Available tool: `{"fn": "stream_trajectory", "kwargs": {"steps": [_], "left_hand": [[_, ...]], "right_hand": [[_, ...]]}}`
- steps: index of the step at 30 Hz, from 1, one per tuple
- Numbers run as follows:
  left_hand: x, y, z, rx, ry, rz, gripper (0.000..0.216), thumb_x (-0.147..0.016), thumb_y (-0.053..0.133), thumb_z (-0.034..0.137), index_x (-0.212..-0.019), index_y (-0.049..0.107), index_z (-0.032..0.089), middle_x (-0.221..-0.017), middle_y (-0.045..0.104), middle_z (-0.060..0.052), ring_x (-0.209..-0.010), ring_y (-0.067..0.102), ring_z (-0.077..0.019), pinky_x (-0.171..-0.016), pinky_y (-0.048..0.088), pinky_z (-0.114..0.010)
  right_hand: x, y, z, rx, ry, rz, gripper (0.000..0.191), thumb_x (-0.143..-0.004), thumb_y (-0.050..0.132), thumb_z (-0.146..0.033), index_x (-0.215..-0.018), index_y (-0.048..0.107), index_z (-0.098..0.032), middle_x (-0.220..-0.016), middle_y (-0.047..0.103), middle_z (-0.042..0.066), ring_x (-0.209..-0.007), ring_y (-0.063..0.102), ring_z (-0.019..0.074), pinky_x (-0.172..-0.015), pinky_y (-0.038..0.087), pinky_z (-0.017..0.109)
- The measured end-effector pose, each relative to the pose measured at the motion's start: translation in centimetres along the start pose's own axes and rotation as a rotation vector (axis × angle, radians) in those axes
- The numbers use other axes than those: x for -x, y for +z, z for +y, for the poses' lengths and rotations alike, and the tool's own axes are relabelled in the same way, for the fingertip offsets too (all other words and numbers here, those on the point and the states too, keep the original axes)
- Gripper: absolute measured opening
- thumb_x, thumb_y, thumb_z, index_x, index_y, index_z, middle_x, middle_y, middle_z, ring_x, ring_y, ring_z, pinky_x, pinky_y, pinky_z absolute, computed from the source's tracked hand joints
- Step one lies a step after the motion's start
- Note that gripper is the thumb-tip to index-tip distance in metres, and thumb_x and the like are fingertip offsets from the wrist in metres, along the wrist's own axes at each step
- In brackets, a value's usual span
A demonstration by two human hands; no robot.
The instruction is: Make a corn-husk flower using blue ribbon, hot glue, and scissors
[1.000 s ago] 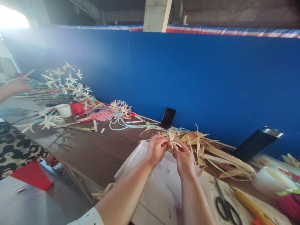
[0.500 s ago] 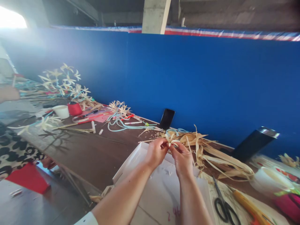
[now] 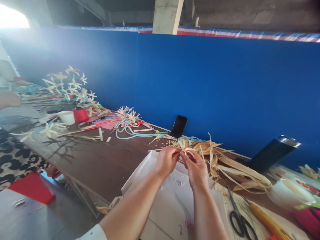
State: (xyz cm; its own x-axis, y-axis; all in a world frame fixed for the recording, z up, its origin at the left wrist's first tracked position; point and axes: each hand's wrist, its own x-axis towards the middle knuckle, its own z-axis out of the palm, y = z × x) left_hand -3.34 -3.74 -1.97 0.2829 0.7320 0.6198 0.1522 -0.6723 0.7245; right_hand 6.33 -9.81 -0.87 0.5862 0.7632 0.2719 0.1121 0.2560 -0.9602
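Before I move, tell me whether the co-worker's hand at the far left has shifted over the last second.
Yes: judged against the white cup, the co-worker's hand has moved farther left in the picture.

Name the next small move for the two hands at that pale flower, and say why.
Probably steady the flower at its base with the left hand while the right hand evens its petals: the fingertips of both hands meet low on it, and the petals point in different directions.
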Motion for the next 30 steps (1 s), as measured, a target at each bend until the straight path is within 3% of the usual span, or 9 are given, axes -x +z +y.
{"fn": "stream_trajectory", "kwargs": {"steps": [5, 13, 22, 30], "left_hand": [[0.1, -0.1, 0.0, -0.074, 0.085, 0.037, 0.012, -0.077, 0.058, 0.012, -0.079, 0.067, 0.020, -0.081, 0.067, -0.002, -0.082, 0.057, -0.0155, -0.075, 0.043, -0.027], [0.2, -0.2, 0.0, -0.116, 0.125, 0.001, 0.010, -0.078, 0.056, 0.012, -0.075, 0.063, 0.018, -0.079, 0.065, -0.003, -0.081, 0.055, -0.0164, -0.074, 0.043, -0.027], [0.3, -0.3, 0.0, -0.115, 0.159, 0.008, 0.014, -0.075, 0.054, 0.007, -0.072, 0.062, 0.017, -0.078, 0.063, -0.004, -0.082, 0.054, -0.0178, -0.078, 0.042, -0.030], [0.2, -0.4, 0.4, -0.052, 0.167, 0.023, 0.018, -0.076, 0.053, 0.005, -0.072, 0.065, 0.018, -0.079, 0.065, -0.003, -0.082, 0.056, -0.0162, -0.079, 0.044, -0.029]], "right_hand": [[0.0, 0.0, -0.2, -0.004, -0.054, -0.028, 0.033, -0.063, 0.072, -0.041, -0.086, 0.068, -0.018, -0.084, 0.065, 0.003, -0.067, 0.053, 0.0151, -0.053, 0.038, 0.024], [0.0, -0.2, -0.3, 0.183, -0.098, 0.034, 0.028, -0.066, 0.070, -0.042, -0.078, 0.070, -0.016, -0.079, 0.066, 0.004, -0.076, 0.056, 0.0183, -0.066, 0.041, 0.027], [-0.3, -0.2, 0.8, 0.341, -0.328, 0.071, 0.022, -0.072, 0.065, -0.041, -0.075, 0.069, -0.019, -0.085, 0.065, 0.005, -0.078, 0.058, 0.0182, -0.073, 0.042, 0.030], [-0.3, 0.0, 1.2, 0.217, -0.312, 0.077, 0.020, -0.071, 0.066, -0.039, -0.075, 0.068, -0.019, -0.082, 0.062, 0.004, -0.079, 0.057, 0.0188, -0.072, 0.043, 0.030]]}}
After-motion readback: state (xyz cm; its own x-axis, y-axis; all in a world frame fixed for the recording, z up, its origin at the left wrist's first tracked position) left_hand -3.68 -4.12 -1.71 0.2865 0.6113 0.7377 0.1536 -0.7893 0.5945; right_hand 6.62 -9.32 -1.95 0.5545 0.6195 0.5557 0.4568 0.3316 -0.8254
